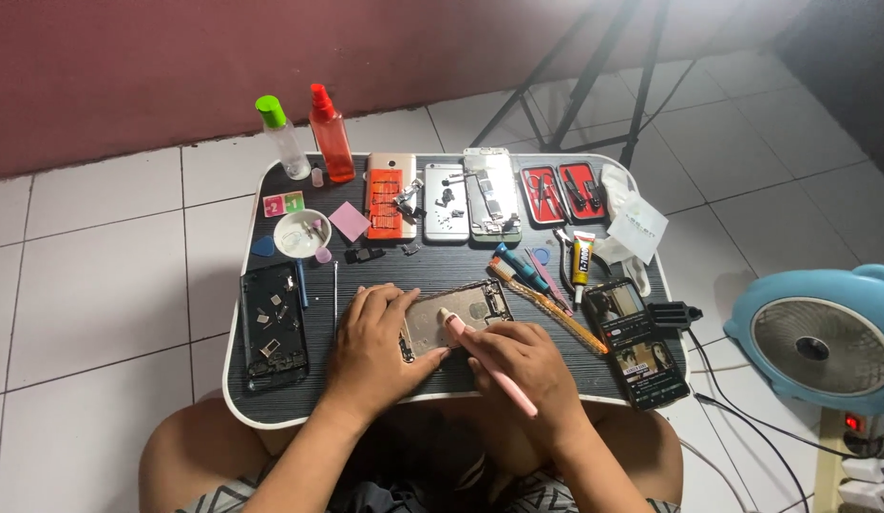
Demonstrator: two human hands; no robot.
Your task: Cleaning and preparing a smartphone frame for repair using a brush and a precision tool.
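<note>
My left hand (370, 342) lies flat on the small black table (442, 271), its fingers pressing the left end of an opened gold phone body (465, 309). My right hand (522, 366) grips a pink pen-shaped tool (489, 366) like a pencil. The tool's pale tip rests on the inside of the phone body near its middle. Both hands sit at the table's front edge, above my lap.
On the table lie a dark phone frame (274, 328), a white dish (299, 233), a clear bottle (282, 138), an orange spray bottle (330, 133), opened phones (489, 199), a red tool case (560, 190), screwdrivers (522, 271), a glue tube (581, 258) and a lit phone (636, 342). A blue fan (822, 337) stands at right.
</note>
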